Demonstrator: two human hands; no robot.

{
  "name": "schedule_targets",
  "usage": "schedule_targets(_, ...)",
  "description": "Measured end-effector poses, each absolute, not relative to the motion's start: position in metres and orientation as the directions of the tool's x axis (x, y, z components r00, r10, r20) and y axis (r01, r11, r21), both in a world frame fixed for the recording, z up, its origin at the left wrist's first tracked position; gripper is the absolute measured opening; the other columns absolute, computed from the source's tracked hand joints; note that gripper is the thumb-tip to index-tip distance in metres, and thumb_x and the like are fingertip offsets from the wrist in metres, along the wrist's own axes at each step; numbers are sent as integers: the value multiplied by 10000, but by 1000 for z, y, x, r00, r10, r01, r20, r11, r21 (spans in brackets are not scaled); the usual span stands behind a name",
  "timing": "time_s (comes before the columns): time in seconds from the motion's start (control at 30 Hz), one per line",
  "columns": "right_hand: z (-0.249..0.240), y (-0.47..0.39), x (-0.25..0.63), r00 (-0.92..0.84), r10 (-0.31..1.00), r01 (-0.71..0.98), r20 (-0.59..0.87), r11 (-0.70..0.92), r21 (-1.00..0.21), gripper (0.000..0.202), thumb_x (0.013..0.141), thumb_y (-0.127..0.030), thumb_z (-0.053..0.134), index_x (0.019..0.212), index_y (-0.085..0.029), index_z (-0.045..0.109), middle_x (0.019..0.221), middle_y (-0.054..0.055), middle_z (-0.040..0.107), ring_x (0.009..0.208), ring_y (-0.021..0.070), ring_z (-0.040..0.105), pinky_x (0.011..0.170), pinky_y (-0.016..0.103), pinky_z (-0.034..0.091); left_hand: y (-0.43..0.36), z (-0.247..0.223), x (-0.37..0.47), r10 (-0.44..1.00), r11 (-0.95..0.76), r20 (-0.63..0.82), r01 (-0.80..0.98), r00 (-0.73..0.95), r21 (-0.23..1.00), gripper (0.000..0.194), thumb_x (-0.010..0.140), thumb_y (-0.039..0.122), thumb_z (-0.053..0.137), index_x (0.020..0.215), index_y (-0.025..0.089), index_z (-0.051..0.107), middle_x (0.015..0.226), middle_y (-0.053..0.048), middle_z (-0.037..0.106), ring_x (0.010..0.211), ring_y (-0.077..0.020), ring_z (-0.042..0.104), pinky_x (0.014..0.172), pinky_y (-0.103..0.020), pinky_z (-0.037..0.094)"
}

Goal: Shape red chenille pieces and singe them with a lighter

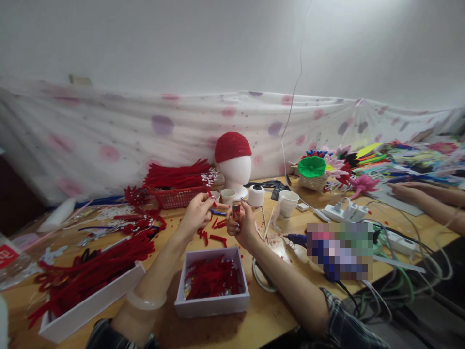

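My left hand (197, 213) is closed in a pinch on a short red fuzzy piece (210, 194), which points upward from the fingertips. Close to its right, my right hand (244, 225) wraps round a red lighter (236, 212), held upright with its metal top showing. The two hands are apart. Below them on the wooden table (269, 310) sits a white box (212, 308) with many short red pieces in it. Several loose red pieces (218, 240) lie on the table between the box and the hands.
Behind stands a white foam head (238, 172) with a red cap. A red basket (174, 198) and a long white box (92, 303) of red stems are at left. Cups (288, 203), power strips (345, 213), cables and another person's hands (409, 191) are at right.
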State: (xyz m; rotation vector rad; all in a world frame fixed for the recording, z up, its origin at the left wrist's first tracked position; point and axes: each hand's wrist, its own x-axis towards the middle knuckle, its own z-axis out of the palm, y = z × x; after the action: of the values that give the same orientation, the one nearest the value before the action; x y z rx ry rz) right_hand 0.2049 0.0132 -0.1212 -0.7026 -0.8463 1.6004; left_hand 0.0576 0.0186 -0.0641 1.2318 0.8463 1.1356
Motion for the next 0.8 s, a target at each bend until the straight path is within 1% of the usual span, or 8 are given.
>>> schedule_targets(0.07,-122,14,205,-201,979,-528,-45,-146,-837,479,818,-596,403,529,-214,413,373,-91,211,365,66,101,363,202,95,20,-66,57,971,-124,162,-212,176,969,344,731,417,748,761,195,487,704,-38,735,319,-2,192,330,-170,110)
schedule_targets(0.17,-124,13,204,-222,971,-492,-91,-192,-849,435,798,-529,417,494,-222,366,368,-87,203,360,64,92,356,199,89,22,-69,59,964,-248,260,-182,45,951,353,628,431,822,751,156,639,610,6,675,355,-15,245,354,-194,132)
schedule_targets(0.23,-124,13,202,-237,965,-476,-111,-215,-853,401,791,-498,421,503,-226,362,366,-89,202,360,65,83,350,198,83,21,-71,61,960,-275,279,-155,7,949,362,576,423,851,765,141,726,601,8,663,387,-29,299,374,-208,165)
schedule_targets(0.4,-123,12,199,-260,954,-434,-151,-255,-864,357,809,-450,370,530,-229,356,375,-90,198,364,69,61,344,192,68,18,-71,65,957,-288,291,-123,-1,950,351,538,422,868,756,156,797,647,-20,694,476,-68,405,421,-215,237)
schedule_targets(0.5,-121,9,196,-267,951,-413,-158,-261,-873,366,823,-441,345,528,-224,357,379,-86,197,371,68,52,347,185,58,17,-71,65,952,-303,305,-101,1,948,356,550,438,861,767,160,808,672,-36,709,512,-85,442,438,-213,273)
schedule_targets(0.63,-119,7,194,-272,949,-398,-157,-260,-880,377,835,-436,342,524,-223,357,380,-80,203,374,69,61,349,180,66,19,-72,65,942,-331,334,-110,13,937,370,530,458,871,732,156,806,731,-63,735,614,-121,531,517,-216,371)
schedule_targets(0.7,-118,8,195,-267,951,-397,-154,-255,-882,374,840,-429,335,528,-224,356,380,-80,200,375,72,53,349,183,59,19,-73,66,941,-334,338,-110,21,936,369,530,465,872,723,157,805,729,-67,735,622,-126,539,535,-221,387)
schedule_targets(0.8,-116,8,196,-265,953,-399,-149,-249,-883,379,845,-423,330,525,-221,361,379,-80,202,374,71,54,351,182,62,19,-73,66,946,-318,322,-99,26,943,366,541,469,867,732,163,807,688,-54,717,561,-107,488,489,-219,350)
